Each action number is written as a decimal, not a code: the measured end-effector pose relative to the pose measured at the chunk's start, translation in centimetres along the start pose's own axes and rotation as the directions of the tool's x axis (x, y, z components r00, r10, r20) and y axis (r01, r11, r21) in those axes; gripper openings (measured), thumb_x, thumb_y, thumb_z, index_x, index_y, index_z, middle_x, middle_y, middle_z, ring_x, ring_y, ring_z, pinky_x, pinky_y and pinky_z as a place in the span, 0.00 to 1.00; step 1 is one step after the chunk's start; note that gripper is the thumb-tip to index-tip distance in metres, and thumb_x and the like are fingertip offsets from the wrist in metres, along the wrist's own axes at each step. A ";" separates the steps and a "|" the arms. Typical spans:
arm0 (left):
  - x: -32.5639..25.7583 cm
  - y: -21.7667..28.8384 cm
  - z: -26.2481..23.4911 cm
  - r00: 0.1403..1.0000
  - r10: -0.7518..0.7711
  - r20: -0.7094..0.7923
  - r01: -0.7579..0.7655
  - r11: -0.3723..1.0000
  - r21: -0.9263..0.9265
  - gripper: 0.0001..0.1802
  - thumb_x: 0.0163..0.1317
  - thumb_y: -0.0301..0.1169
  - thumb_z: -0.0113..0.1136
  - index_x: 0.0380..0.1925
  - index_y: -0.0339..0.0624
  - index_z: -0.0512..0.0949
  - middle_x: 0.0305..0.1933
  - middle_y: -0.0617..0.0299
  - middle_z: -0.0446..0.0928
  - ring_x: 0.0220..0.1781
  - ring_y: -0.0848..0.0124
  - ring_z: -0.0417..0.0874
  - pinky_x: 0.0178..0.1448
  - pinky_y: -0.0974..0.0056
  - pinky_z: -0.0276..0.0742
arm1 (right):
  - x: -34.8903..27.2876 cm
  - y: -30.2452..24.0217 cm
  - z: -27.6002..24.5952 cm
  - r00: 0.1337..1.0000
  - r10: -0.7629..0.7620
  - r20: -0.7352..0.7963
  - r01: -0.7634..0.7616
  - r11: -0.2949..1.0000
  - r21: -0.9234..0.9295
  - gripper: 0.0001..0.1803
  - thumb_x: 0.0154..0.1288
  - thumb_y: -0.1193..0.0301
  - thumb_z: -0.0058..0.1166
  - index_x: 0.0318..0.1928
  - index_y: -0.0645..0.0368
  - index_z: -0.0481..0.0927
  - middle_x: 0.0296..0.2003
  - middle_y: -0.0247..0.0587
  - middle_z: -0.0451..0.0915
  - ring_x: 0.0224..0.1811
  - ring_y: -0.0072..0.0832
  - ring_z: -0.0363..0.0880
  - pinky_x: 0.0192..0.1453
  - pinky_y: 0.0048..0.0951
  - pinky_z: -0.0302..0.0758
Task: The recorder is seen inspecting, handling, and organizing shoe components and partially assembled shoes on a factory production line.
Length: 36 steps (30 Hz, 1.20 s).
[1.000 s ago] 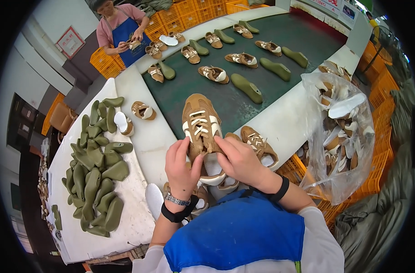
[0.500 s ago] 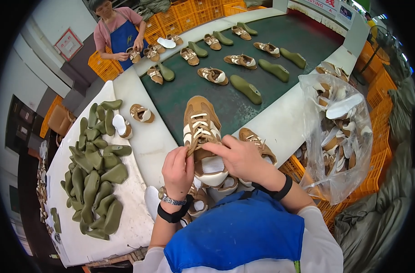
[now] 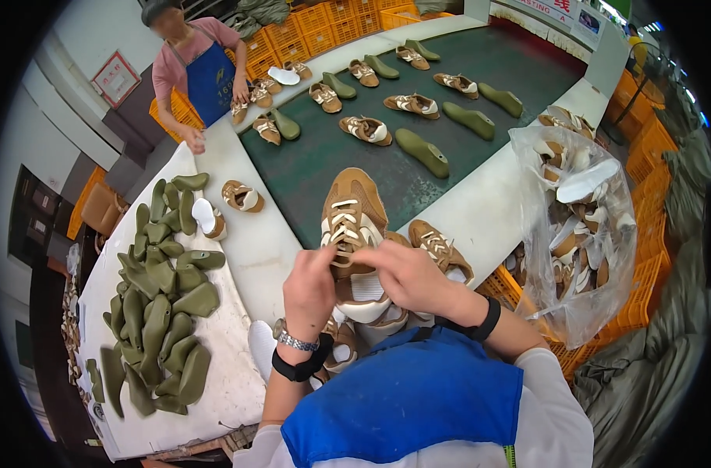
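A tan shoe upper with white laces [image 3: 352,212] stands toe-up in front of me at the near edge of the green conveyor belt [image 3: 418,148]. My left hand [image 3: 309,288] grips its left side near the laces. My right hand [image 3: 408,277] pinches the laces from the right, fingers closed on them. A second tan upper [image 3: 440,248] lies just right of my right hand. More uppers [image 3: 341,351] sit below my hands, partly hidden by them.
A heap of green shoe lasts [image 3: 159,296] covers the white table [image 3: 238,257] at my left. A clear bag of uppers [image 3: 575,226] stands at right over orange crates [image 3: 638,296]. Uppers and lasts lie along the belt. A person in a blue apron [image 3: 203,70] works at the far end.
Both hands have moved up the shoe toward the laces, and my right hand has closed in on them. The shoe has tipped slightly toward me.
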<state>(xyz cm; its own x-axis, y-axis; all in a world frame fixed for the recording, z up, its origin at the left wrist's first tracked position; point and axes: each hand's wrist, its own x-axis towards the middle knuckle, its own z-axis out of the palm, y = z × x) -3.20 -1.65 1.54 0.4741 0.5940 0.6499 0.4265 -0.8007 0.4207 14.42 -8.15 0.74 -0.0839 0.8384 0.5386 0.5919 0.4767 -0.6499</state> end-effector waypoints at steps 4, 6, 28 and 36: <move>0.9 1.9 -0.2 0.988 -0.034 0.149 0.014 0.991 0.131 0.21 0.47 0.19 0.53 0.42 0.53 0.76 0.33 0.56 0.71 0.29 0.59 0.77 0.30 0.61 0.75 | 0.1 0.1 0.0 0.981 0.077 -0.177 -0.047 0.985 0.168 0.22 0.50 0.81 0.47 0.49 0.56 0.67 0.22 0.43 0.72 0.22 0.39 0.74 0.27 0.33 0.70; 1.4 2.1 -0.2 0.974 0.017 0.226 -0.049 0.990 0.135 0.17 0.46 0.19 0.53 0.36 0.50 0.77 0.33 0.56 0.70 0.29 0.59 0.77 0.29 0.61 0.74 | 0.1 0.4 -0.1 0.979 0.100 -0.178 -0.065 0.979 0.192 0.21 0.51 0.81 0.47 0.48 0.56 0.66 0.22 0.42 0.71 0.21 0.35 0.73 0.26 0.31 0.69; -2.9 -12.2 -2.6 0.910 -0.305 0.281 0.323 0.946 -0.021 0.32 0.54 0.30 0.60 0.60 0.50 0.62 0.42 0.53 0.74 0.39 0.61 0.78 0.43 0.63 0.76 | 0.8 5.2 -1.5 0.925 0.349 0.152 -0.346 0.937 -0.046 0.18 0.48 0.64 0.62 0.37 0.60 0.73 0.30 0.42 0.74 0.27 0.32 0.76 0.30 0.30 0.73; -8.1 -35.1 -5.5 0.672 -0.740 0.021 0.640 0.596 0.485 0.31 0.48 0.32 0.61 0.55 0.43 0.64 0.47 0.46 0.70 0.50 0.48 0.71 0.53 0.52 0.70 | -8.1 20.8 -7.5 0.854 0.486 -0.184 -0.495 0.651 -0.575 0.20 0.50 0.60 0.59 0.35 0.65 0.71 0.30 0.54 0.74 0.35 0.51 0.73 0.39 0.40 0.69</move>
<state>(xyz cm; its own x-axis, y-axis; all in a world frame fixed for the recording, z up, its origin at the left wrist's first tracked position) -26.24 21.25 -15.03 0.0193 0.9935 0.1126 0.9311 -0.0589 0.3599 33.42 -7.04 -13.12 0.3639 0.8993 0.2427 0.8881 -0.2564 -0.3816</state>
